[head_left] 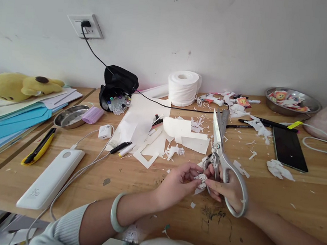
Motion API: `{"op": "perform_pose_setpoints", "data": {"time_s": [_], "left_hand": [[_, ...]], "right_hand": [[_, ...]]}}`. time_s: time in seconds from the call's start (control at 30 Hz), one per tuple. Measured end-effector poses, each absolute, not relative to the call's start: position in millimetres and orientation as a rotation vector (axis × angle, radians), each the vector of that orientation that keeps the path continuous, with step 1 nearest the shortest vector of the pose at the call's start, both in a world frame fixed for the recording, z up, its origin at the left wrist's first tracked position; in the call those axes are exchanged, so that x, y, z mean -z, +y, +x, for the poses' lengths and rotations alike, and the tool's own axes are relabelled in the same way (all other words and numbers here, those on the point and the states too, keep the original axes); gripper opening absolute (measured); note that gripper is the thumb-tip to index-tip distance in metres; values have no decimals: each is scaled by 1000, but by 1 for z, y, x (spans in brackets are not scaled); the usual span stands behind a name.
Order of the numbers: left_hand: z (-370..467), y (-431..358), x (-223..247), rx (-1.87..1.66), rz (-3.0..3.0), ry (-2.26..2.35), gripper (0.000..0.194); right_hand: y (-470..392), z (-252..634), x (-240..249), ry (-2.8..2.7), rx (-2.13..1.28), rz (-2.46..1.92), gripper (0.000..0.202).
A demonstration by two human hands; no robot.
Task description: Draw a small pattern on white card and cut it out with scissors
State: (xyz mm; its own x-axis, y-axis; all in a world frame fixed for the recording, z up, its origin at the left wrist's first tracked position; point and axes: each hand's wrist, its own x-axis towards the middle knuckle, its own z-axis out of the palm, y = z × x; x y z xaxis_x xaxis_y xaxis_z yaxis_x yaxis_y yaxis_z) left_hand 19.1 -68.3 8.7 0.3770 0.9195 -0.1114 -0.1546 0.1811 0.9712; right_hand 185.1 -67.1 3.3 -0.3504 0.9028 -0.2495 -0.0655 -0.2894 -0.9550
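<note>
My left hand (pixel 178 184) pinches a small white paper cutout (pixel 202 180) with black line drawing on it, above the wooden table. Hooked on my right hand (pixel 230 190) is a pair of grey-handled scissors (pixel 217 132), blades apart and pointing away from me. One of my right fingertips also touches the right edge of the cutout. The lower fingers of that hand are partly hidden behind the scissors' handles. Just beyond my hands lie white paper pieces (pixel 177 128) and paper scraps (pixel 173 151).
A toilet roll (pixel 182 88) and a black pen case (pixel 117 90) stand near the wall. A power bank (pixel 51 179) with a cable, a yellow cutter (pixel 39 146) and a plush toy (pixel 21 87) are on the left. A phone (pixel 290 149) and a metal bowl (pixel 292 108) lie on the right.
</note>
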Motion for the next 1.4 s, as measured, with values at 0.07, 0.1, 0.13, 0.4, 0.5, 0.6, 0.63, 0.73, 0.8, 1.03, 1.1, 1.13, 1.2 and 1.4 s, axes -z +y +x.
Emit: {"op": "perform_pose_setpoints", "data": {"time_s": [0.07,0.1,0.13,0.4,0.5,0.6,0.63,0.73,0.8,1.03,1.1,1.13,1.2,1.4], "left_hand": [[19,-69,-10,-902,1124,860,32],[19,-69,-10,-895,1125,855,31],[19,-69,-11,-888,1128,852,31],[17,-69,-10,-883,1189,839,28],[16,-69,-10,-895,1254,847,20],[16,-68,-12,-897,1335,867,12],[16,-68,-12,-891,1344,871,10],[16,-69,-13,-870,1309,886,9],[16,-69,-11,-877,1289,900,12],[16,-70,-9,-920,1294,902,12],[17,-69,-10,-888,1271,874,13],[17,-69,-11,-871,1263,863,15],[17,-69,-12,-849,1257,852,17],[16,-66,-10,-896,1245,862,25]], "right_hand": [[-67,185,-4,-1231,-1721,-1132,36],[-67,185,-5,-1239,-1716,-1129,36],[-67,184,-6,-1246,-1713,-1129,36],[-65,184,-8,-1251,-1719,-1134,36],[-65,184,-9,-1277,-1700,-1109,33],[-64,183,-12,-1313,-1687,-1120,32],[-64,183,-13,-1321,-1689,-1137,33],[-65,182,-14,-1303,-1694,-1193,36],[-65,181,-14,-1276,-1702,-1210,37],[-66,181,-13,-1279,-1726,-1266,37],[-66,181,-12,-1269,-1727,-1283,37],[-66,181,-11,-1258,-1729,-1269,38],[-67,182,-7,-1236,-1736,-1214,40],[-66,186,7,-1264,-1725,-1112,39]]}}
